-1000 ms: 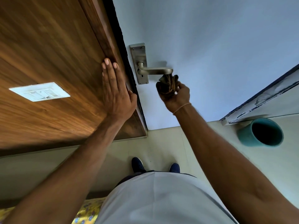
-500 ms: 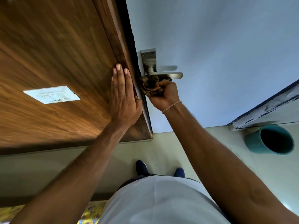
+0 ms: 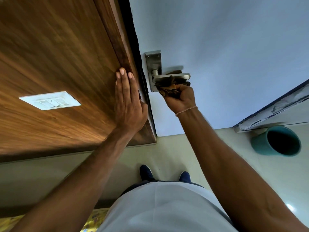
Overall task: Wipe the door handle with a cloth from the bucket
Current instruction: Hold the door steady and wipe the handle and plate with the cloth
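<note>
A silver lever door handle (image 3: 181, 75) on a steel backplate (image 3: 153, 63) is fixed to the pale blue door (image 3: 225, 47). My right hand (image 3: 181, 97) grips a crumpled brown cloth (image 3: 168, 86) and presses it against the underside and middle of the lever; a bit of cloth also shows behind the lever. My left hand (image 3: 127, 101) lies flat, fingers together, on the dark wooden frame (image 3: 120, 41) just left of the door edge. The teal bucket (image 3: 276, 141) stands on the floor at the right.
A wood-panelled wall (image 3: 50, 64) with a white switch plate (image 3: 50, 100) fills the left. A white-painted ledge (image 3: 275, 108) runs above the bucket. My blue shoes (image 3: 147, 172) stand on pale floor tiles. A yellow patterned fabric (image 3: 92, 220) shows at the bottom.
My right hand with the cloth went from the lever's tip to its base by the backplate, then back to the middle. The left hand stayed pressed on the frame.
</note>
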{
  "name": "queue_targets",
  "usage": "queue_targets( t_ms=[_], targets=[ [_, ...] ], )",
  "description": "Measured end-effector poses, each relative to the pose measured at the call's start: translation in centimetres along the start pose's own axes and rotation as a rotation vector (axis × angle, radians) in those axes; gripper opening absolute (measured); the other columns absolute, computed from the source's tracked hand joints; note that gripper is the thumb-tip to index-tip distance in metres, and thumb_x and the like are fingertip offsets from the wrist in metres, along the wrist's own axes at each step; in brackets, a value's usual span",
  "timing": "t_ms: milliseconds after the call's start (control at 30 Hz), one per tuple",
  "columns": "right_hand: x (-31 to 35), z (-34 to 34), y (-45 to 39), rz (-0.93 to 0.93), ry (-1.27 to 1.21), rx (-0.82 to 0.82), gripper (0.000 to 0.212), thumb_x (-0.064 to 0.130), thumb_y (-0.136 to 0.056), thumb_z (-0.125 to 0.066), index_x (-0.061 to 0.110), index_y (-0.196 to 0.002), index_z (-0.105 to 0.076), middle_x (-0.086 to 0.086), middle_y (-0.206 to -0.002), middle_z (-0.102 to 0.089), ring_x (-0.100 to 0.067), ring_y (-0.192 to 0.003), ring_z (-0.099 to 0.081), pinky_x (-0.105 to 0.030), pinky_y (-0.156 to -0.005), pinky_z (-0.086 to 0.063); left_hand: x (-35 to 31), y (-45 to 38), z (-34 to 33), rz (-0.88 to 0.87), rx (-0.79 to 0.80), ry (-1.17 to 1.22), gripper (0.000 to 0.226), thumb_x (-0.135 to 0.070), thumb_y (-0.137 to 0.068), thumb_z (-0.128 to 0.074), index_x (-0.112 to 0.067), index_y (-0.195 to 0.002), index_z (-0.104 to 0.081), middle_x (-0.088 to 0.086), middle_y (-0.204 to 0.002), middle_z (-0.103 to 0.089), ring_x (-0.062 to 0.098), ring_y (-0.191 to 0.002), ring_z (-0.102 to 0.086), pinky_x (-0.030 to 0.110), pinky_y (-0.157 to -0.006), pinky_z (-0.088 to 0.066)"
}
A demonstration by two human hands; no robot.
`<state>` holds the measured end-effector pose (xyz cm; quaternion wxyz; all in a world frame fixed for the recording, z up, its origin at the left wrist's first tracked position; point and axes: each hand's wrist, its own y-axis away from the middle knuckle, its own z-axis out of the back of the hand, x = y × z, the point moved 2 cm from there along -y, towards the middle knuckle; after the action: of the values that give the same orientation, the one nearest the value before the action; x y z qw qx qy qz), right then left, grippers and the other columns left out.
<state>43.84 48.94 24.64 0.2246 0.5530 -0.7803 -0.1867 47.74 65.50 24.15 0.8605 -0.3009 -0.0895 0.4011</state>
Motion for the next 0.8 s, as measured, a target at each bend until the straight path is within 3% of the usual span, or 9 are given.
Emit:
queue_targets(
  t_ms=[133,233,367,467,533,667,800],
  targets=[
    [-2.5,-1.1,0.1,-0.049,0.046,0.018,0.055,-0.012,-0.094,-0.023,0.004,-0.131,-0.060,-0.028,-0.154,-0.051,-0.044,-0.146,-0.047,-0.058,-0.122,-0.037,-0.1,-0.1,-0.2,0.001,-0.027,0.014,0.092,-0.011,-0.091,-0.064,0.008,-0.166,-0.014,0.033,-0.174,-0.019,0.048,-0.164,-0.017,0.055,-0.137,-0.020],
    [-2.1,-1.3,0.1,-0.047,0.077,-0.018,0.057,-0.010,-0.099,-0.019,0.007,-0.141,-0.054,-0.028,-0.156,-0.049,-0.045,-0.148,-0.045,-0.058,-0.125,-0.033,-0.1,-0.1,-0.2,0.010,-0.026,0.013,0.092,-0.011,-0.091,-0.063,0.008,-0.166,-0.015,0.033,-0.174,-0.019,0.048,-0.164,-0.018,0.053,-0.138,-0.018],
    [2.0,0.1,0.2,0.032,0.042,-0.044,0.057,-0.015,-0.095,-0.024,0.005,-0.136,-0.057,-0.031,-0.157,-0.047,-0.051,-0.147,-0.043,-0.063,-0.122,-0.034,-0.2,-0.1,-0.3,0.009,0.000,0.003,0.095,-0.016,-0.088,-0.062,0.007,-0.167,-0.013,0.033,-0.174,-0.018,0.048,-0.164,-0.017,0.052,-0.138,-0.016],
    [1.4,-0.2,0.4,0.028,0.023,-0.065,0.085,-0.014,-0.072,-0.034,0.007,-0.152,-0.049,-0.029,-0.158,-0.047,-0.048,-0.148,-0.043,-0.060,-0.118,-0.039,-0.3,-0.1,-0.3,0.018,-0.006,0.008,0.095,-0.016,-0.088,-0.062,0.008,-0.167,-0.014,0.034,-0.174,-0.019,0.048,-0.164,-0.017,0.052,-0.138,-0.016],
    [-0.7,-1.1,0.8,-0.018,0.077,-0.060,0.085,-0.013,-0.076,-0.032,0.007,-0.158,-0.043,-0.021,-0.162,-0.044,-0.042,-0.154,-0.038,-0.055,-0.121,-0.039,-0.4,-0.2,-0.2,0.018,-0.018,0.017,0.095,-0.013,-0.087,-0.063,0.009,-0.166,-0.014,0.034,-0.174,-0.019,0.049,-0.164,-0.017,0.053,-0.138,-0.017],
    [-1.3,-1.4,0.9,-0.045,0.134,-0.089,0.058,-0.008,-0.097,-0.020,0.002,-0.142,-0.054,-0.027,-0.156,-0.048,-0.046,-0.149,-0.043,-0.056,-0.123,-0.036,-0.5,-0.2,-0.2,0.019,-0.013,0.031,0.098,-0.011,-0.086,-0.066,0.009,-0.166,-0.014,0.035,-0.174,-0.017,0.048,-0.165,-0.015,0.053,-0.138,-0.015],
    [3.1,0.3,0.9,0.041,0.057,-0.009,0.053,-0.013,-0.080,-0.034,0.007,-0.122,-0.060,-0.029,-0.143,-0.055,-0.046,-0.141,-0.051,-0.061,-0.122,-0.035,-0.5,-0.1,-0.3,0.024,-0.007,0.012,0.097,-0.015,-0.088,-0.063,0.008,-0.167,-0.013,0.034,-0.174,-0.018,0.049,-0.164,-0.016,0.052,-0.138,-0.015]
  ],
)
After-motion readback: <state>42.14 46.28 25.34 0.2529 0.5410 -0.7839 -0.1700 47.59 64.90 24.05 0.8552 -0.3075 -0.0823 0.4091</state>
